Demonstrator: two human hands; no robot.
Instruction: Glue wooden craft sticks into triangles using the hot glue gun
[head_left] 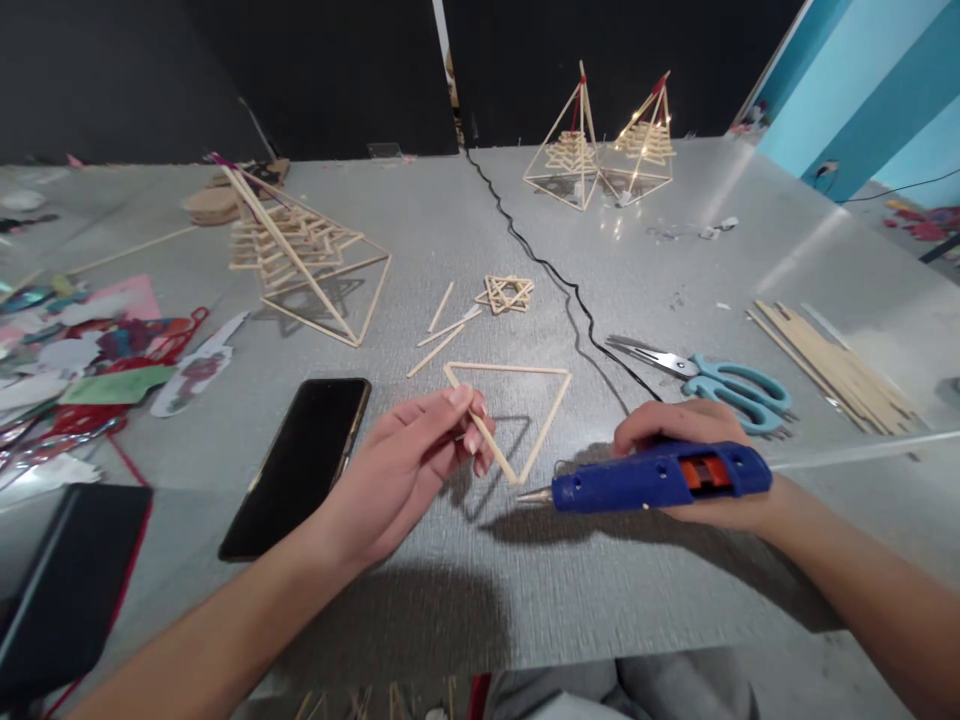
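My left hand (420, 460) pinches one side of a triangle of thin wooden sticks (546, 425), raised a little above the table. In my right hand (686, 425) is a blue hot glue gun (622, 482), lying sideways with its metal nozzle pointing left. The nozzle tip is just beside the triangle's near corner; I cannot tell whether they touch. Beyond the triangle lie a small star of stacked sticks (508, 293) and several loose sticks (442, 348). Some fingers of my right hand are hidden behind the glue gun.
A phone (300, 460) lies left of my left hand. Blue-handled scissors (705, 378) and a bundle of flat sticks (840, 370) are at right. A black cord (551, 265) crosses the table. Stick pyramids stand at left (300, 250) and far back (574, 150). Scraps (112, 350) cover the left.
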